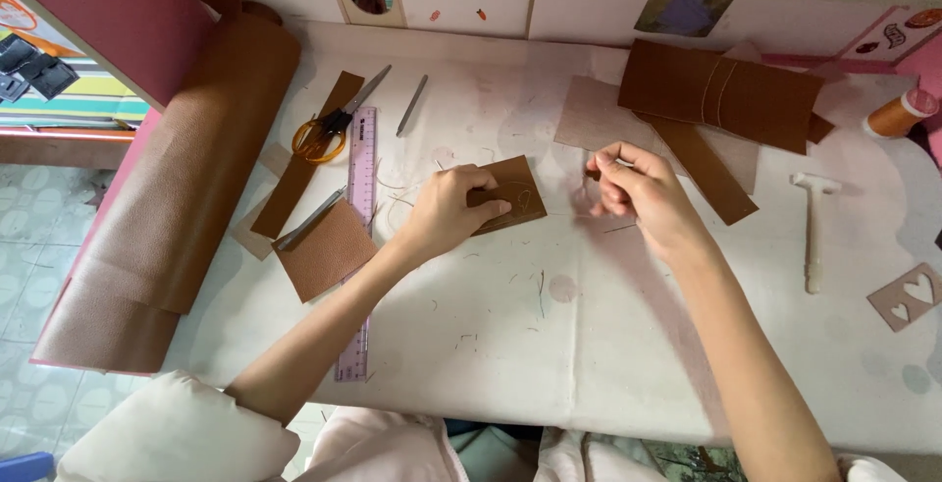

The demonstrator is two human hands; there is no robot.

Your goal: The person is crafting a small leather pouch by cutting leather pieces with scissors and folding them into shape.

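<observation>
Leather comes first: one small brown leather piece [512,193] lies flat near the middle of the tabletop [589,345], pinned under your left hand [446,209], whose fingers are curled and pressing down on its left part. Your right hand [638,192] hovers just to the right of it, fingers pinched together; whatever they hold is too thin to make out, so you cannot tell if it is a thread or a needle.

Count outward from there. To your left lie one textured brown square [326,249], one long brown strip [306,156], one clear pink ruler [358,237], one pair of yellow-handled scissors [324,132] and two slim metal tools [412,104], the second partly tucked under the ruler. One large roll of brown leather [177,197] runs off the tabletop's left edge.

To your right sits one folded dark brown sheet [721,94] over paler pieces, one more strip [708,173], one white hammer [812,232], one heart stencil [908,295] cut off at the frame edge, and one orange thread spool [901,114], also partly cropped. Loose thread scraps dot the surface.
</observation>
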